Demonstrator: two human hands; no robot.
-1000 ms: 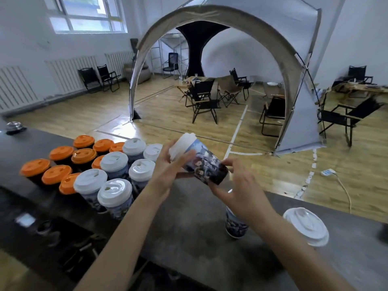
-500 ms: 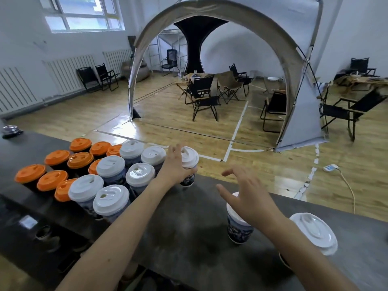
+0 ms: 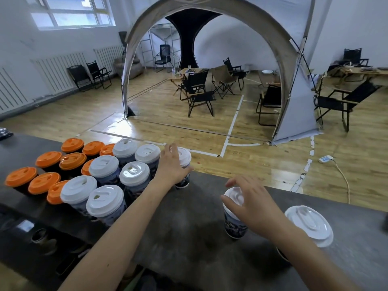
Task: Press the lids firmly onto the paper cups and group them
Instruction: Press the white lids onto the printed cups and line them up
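Wooden flooring, folding chairs (image 3: 199, 95) and an arched tent (image 3: 294, 114) fill the room beyond a dark counter (image 3: 189, 227), where the work happens. At its left stand orange-lidded cups (image 3: 72, 160) and, touching them, a block of white-lidded cups (image 3: 134, 175). The left hand (image 3: 173, 166) wraps its fingers around the far cup (image 3: 184, 162), which stands lidded just beside that block and close to the counter's far edge. The right hand (image 3: 254, 204) hovers with fingers spread and relaxed over the near cup (image 3: 234, 225), gripping nothing; whether the fingertips touch its white lid I cannot tell, nor whether that lid is fully seated. A third cup (image 3: 308, 225), mostly hidden under its white lid and the right forearm, sits at the right. The likeliest trouble, as I judge it, is at the far edge: a sideways nudge while sliding the far cup into the block could send it over to the floor or topple its neighbours. Pressing the near cup's lid off-centre with one hand could tip the cup or buckle its paper rim, and the right forearm could knock the third cup.
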